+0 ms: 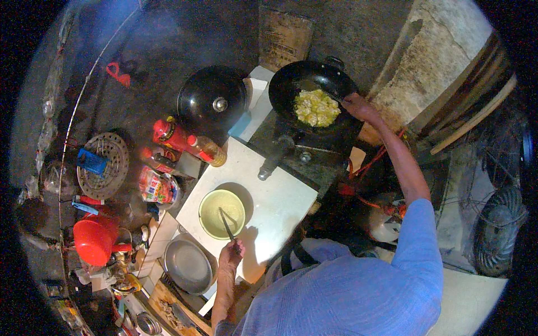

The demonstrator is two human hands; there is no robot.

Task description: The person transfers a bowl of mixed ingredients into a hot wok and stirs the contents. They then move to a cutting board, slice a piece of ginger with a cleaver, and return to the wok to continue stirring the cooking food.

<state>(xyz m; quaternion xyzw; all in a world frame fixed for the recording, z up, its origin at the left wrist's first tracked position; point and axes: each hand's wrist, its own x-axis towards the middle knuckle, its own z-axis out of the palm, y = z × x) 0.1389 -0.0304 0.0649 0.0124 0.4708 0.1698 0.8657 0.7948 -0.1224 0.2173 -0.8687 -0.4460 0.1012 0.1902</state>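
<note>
My left hand [231, 254] grips a slender dark utensil [227, 224], whose far end rests inside a pale yellow-green bowl [203, 201]. The bowl stands on a white tabletop [273, 201] and holds only a thin pale residue, as far as I can see. At the right rim of a black wok [286, 80], my right hand [360, 108] closes around what looks like the handle of a dark cooking utensil [337, 99]; its working end is hard to make out. Yellow, egg-like food [317, 108] lies in the wok, which sits on a stove [307, 155].
A black lid [206, 94] with a metal knob stands left of the wok. Nearby are an oil bottle [208, 151] and a red bottle [170, 134]. A grey pan [187, 266] sits by my left forearm, above a wooden board [162, 296] with a knife [185, 317].
</note>
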